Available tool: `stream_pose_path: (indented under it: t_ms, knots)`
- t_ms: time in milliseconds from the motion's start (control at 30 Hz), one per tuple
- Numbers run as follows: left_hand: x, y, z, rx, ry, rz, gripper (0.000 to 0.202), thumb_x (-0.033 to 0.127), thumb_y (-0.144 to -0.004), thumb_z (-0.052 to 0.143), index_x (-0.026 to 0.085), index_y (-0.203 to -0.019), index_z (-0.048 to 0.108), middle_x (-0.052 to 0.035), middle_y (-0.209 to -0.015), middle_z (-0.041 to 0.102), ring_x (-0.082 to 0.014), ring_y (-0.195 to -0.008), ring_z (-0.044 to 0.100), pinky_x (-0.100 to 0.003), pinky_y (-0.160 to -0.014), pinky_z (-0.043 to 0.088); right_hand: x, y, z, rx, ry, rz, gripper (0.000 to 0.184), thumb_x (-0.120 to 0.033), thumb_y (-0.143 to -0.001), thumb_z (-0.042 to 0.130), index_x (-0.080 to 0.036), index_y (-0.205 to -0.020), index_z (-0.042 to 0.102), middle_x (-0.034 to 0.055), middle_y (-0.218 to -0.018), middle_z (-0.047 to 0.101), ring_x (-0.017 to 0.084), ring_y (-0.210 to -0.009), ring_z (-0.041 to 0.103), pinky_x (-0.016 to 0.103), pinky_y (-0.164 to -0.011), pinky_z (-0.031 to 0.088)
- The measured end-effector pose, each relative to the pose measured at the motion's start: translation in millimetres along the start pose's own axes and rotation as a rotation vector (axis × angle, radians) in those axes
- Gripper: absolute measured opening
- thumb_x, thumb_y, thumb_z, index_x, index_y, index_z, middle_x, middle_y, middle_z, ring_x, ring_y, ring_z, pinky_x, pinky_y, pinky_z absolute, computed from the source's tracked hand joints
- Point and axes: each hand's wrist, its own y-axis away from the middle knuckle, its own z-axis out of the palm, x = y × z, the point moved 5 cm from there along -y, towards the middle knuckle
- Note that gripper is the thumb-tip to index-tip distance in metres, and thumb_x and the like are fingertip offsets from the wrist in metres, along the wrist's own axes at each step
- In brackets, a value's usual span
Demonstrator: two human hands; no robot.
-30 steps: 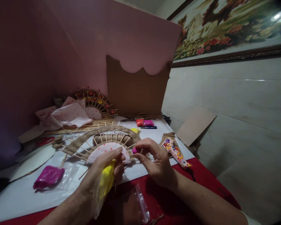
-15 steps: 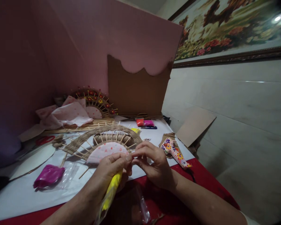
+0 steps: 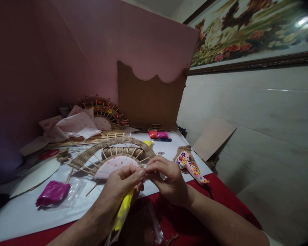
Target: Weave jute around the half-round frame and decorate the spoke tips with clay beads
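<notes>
While the left hand [image 3: 124, 184] curls round the yellow packet [image 3: 124, 207], its top hidden, the right hand [image 3: 169, 179] pinches (on what, I cannot tell); the near fan [image 3: 116, 166] is beyond, partly covered.

Centre: woven fan [image 3: 115, 165] on the bench [image 3: 23, 220], beyond left hand [image 3: 124, 186] and right hand [image 3: 170, 179]. Lower left: clay packet [image 3: 53, 193]. Right of centre: fabric piece [image 3: 190, 166]. Rear: cardboard panel [image 3: 150, 100].

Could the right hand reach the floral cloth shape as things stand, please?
Probably yes: nothing visible lies between the right hand and the floral cloth shape, though that hand is busy beside the left hand.
</notes>
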Motion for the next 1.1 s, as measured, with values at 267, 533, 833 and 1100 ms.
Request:
stream_pose_path:
  t_ms: [267, 533, 833, 1100]
  knots:
    - [2.0, 2.2, -2.2, 0.085, -0.066, 0.03, 0.029, 0.036, -0.063, 0.068, 0.016, -0.049, 0.052, 0.003, -0.037, 0.049, -0.0064, -0.028, 0.039, -0.018, -0.032, 0.023, 1.8, -0.4, 3.6, -0.05, -0.083, 0.101, 0.004, -0.019, -0.08, 0.058, -0.016, -0.079, 0.061, 0.0028, -0.074, 0.059, 0.011, -0.061, 0.052, 0.024, -0.052, 0.046]
    - [9.4, -1.6, -21.2, 0.264, 0.072, 0.031, 0.016, 0.028, -0.062, 0.068, 0.014, -0.059, 0.06, 0.0014, -0.044, 0.054, -0.0074, -0.034, 0.044, -0.017, -0.034, 0.031, 33.4, 2.8, -2.4, 0.223, -0.619, 0.583, 0.018, -0.033, -0.079, 0.063, -0.016, -0.077, 0.059, -0.0025, -0.062, 0.056, 0.005, -0.042, 0.047, 0.015, -0.033, 0.04]
    - [6.4, -2.5, -13.2, 0.113, 0.043, 0.03, 0.018, 0.033, -0.068, 0.069, 0.015, -0.072, 0.068, 0.0008, -0.046, 0.056, -0.006, -0.031, 0.04, -0.018, -0.031, 0.024, 41.7, 0.6, -2.2, 0.21, -0.781, 0.625, 0.017, -0.026, -0.073, 0.069, -0.016, -0.086, 0.064, -0.0007, -0.07, 0.061, 0.007, -0.052, 0.054, 0.019, -0.043, 0.048]
    - [7.8, -1.2, -12.3, 0.059, 0.072, 0.057, 0.017, 0.029, -0.071, 0.067, 0.015, -0.081, 0.068, 0.0002, -0.051, 0.059, -0.005, -0.032, 0.04, -0.018, -0.033, 0.024, 32.7, 1.2, -0.4, 0.143, -0.574, 0.576, 0.021, -0.029, -0.067, 0.074, -0.016, -0.066, 0.059, -0.0054, -0.055, 0.052, 0.005, -0.039, 0.045, 0.018, -0.036, 0.038]
